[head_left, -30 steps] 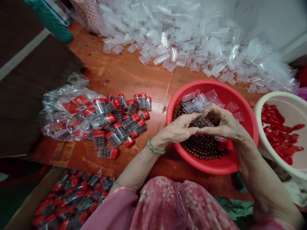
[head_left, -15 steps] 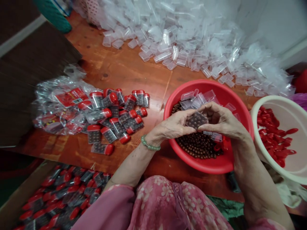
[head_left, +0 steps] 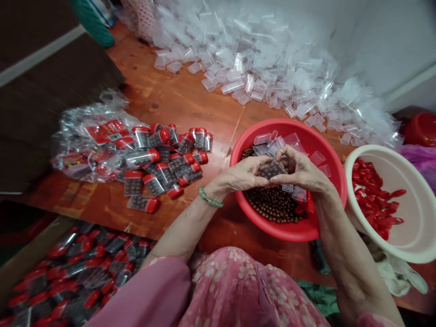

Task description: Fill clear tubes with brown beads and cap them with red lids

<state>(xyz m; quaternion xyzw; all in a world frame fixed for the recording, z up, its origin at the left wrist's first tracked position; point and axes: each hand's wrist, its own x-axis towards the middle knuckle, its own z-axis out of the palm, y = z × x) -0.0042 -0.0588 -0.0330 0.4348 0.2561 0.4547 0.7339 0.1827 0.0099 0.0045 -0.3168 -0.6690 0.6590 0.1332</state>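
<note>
Over a red basin [head_left: 286, 235], both of my hands are closed on a small clear plastic box filled with rows of dark brown beads [head_left: 272, 170]. My left hand [head_left: 242, 175] grips its left end between thumb and fingers. At the opposite end, the thumb and curled fingers of my right hand [head_left: 303, 171] pinch it. Below them in the basin lie strings of brown beads [head_left: 272, 200], and behind my hands are loose clear plastic boxes [head_left: 262, 139]. Some red caps [head_left: 306, 204] show beside my right wrist.
Filled, red-capped boxes [head_left: 166, 172] lie on the wooden table left of the basin, beside a crinkled clear bag [head_left: 75, 131]. More fill a container [head_left: 81, 268] at lower left. A cream tub [head_left: 420, 218] of red caps stands right. Empty clear boxes [head_left: 238, 72] heap along the back.
The view has shifted slightly, so the basin and tub appear further left. My hands keep their grip on the bead-filled box, which looks much the same.
</note>
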